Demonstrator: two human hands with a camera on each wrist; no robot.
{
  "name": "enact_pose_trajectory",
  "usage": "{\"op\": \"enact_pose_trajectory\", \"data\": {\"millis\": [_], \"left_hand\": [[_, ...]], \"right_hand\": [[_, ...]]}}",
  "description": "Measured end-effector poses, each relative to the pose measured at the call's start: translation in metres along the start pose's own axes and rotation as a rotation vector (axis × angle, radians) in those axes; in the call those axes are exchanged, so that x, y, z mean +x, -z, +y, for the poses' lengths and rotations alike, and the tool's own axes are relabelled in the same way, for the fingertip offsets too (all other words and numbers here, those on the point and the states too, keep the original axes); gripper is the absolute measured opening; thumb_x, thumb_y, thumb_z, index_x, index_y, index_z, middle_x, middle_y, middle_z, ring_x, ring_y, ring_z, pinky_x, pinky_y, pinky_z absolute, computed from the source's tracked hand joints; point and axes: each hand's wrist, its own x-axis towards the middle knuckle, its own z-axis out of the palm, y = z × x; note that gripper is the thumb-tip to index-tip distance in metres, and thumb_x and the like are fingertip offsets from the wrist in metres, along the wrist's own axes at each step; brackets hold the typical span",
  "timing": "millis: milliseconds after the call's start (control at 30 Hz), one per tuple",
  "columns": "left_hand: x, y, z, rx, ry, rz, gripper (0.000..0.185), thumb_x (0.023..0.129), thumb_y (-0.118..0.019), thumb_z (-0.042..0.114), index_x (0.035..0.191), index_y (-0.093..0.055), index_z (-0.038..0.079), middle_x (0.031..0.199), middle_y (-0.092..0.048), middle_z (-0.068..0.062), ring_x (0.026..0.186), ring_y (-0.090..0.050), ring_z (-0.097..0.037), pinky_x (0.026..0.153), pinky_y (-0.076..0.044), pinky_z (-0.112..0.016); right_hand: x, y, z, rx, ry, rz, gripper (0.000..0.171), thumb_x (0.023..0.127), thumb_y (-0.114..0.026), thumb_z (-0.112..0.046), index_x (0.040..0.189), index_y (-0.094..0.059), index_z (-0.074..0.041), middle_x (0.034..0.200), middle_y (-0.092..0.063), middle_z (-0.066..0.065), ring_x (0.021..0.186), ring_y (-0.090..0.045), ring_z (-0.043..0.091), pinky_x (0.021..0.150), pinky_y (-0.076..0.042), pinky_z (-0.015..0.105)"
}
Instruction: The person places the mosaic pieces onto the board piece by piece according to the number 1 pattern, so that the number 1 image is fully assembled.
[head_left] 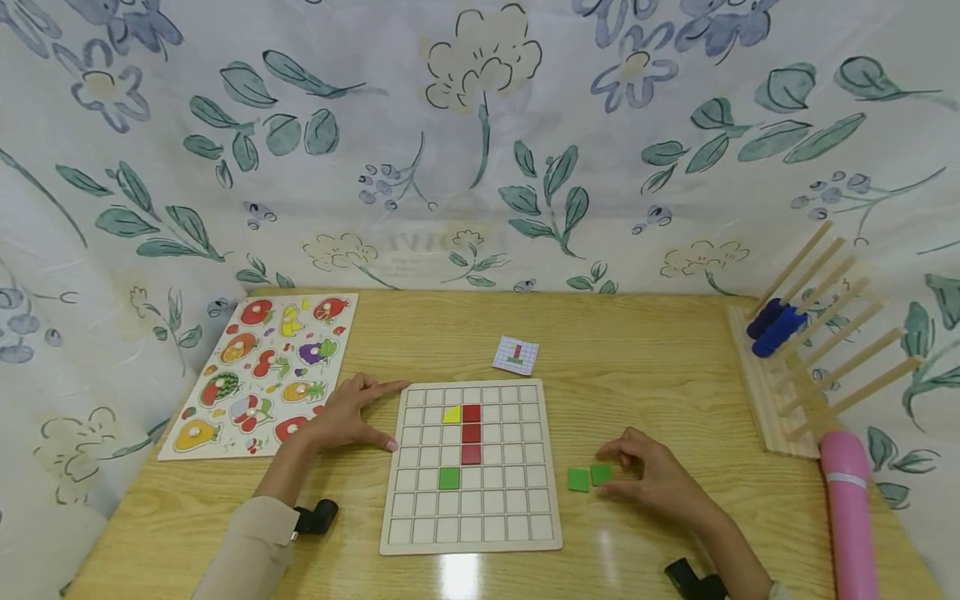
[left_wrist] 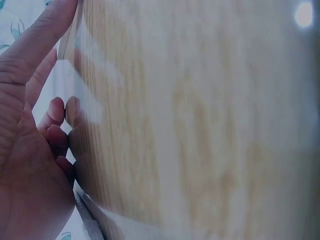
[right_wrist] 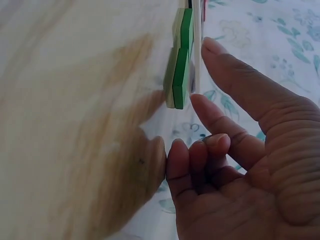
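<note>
Our right hand (head_left: 660, 477) curled loose fingers (right_wrist: 210, 112) beside two green tiles (head_left: 589, 477), apparently gripping neither; thin, stiff, light, best pinched by edges. Our left hand (head_left: 347, 414) spread flat against the grid board (head_left: 471, 533).

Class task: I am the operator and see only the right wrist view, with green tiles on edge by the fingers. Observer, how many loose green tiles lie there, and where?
Observer: Two green tiles lie on the table, right of the grid board.
Operator: Is the right hand gripping one?
Observer: The right hand touches the nearer tile with its fingertips; it is not lifted.
Operator: What is on the board?
Observer: One yellow piece, three red tiles in a column, and one green tile.
Operator: And the left hand?
Observer: The left hand rests at the board's left edge.
</note>
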Motion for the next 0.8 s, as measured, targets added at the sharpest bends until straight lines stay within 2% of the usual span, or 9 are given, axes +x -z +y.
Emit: {"op": "enact_pose_trajectory", "data": {"millis": [267,533,800], "left_hand": [[0.0,0.0004,0.0001,0.001,-0.001,0.002,0.095,0.061,-0.091,0.049,0.145,-0.052,0.03,0.101,-0.034,-0.005,0.092,-0.031,-0.021,0.078,-0.027,-0.038],[-0.0006,0.0006,-0.0006,0.012,-0.024,0.006,0.094,0.062,-0.091,0.049,0.145,-0.053,0.029,0.1,-0.034,-0.005,0.091,-0.029,-0.021,0.077,-0.026,-0.039],[-0.0004,0.0005,-0.0001,0.007,-0.017,0.008,0.094,0.062,-0.091,0.049,0.145,-0.053,0.029,0.1,-0.034,-0.005,0.091,-0.03,-0.021,0.077,-0.026,-0.039]], "right_hand": [[0.0004,-0.0024,0.0044,-0.017,-0.008,-0.008,0.031,0.076,-0.087,-0.023,0.101,-0.072,-0.013,0.082,-0.043,0.0,0.074,-0.039,0.011,0.063,-0.037,0.027],[0.0004,-0.0009,0.0012,-0.006,-0.007,-0.034,0.029,0.077,-0.085,-0.022,0.101,-0.072,-0.011,0.083,-0.044,0.001,0.074,-0.04,0.011,0.062,-0.037,0.026],[0.0022,-0.0034,0.0013,-0.093,0.031,-0.014,0.022,0.079,-0.084,-0.018,0.096,-0.073,-0.01,0.08,-0.043,-0.002,0.072,-0.039,0.005,0.061,-0.038,0.022]]}}
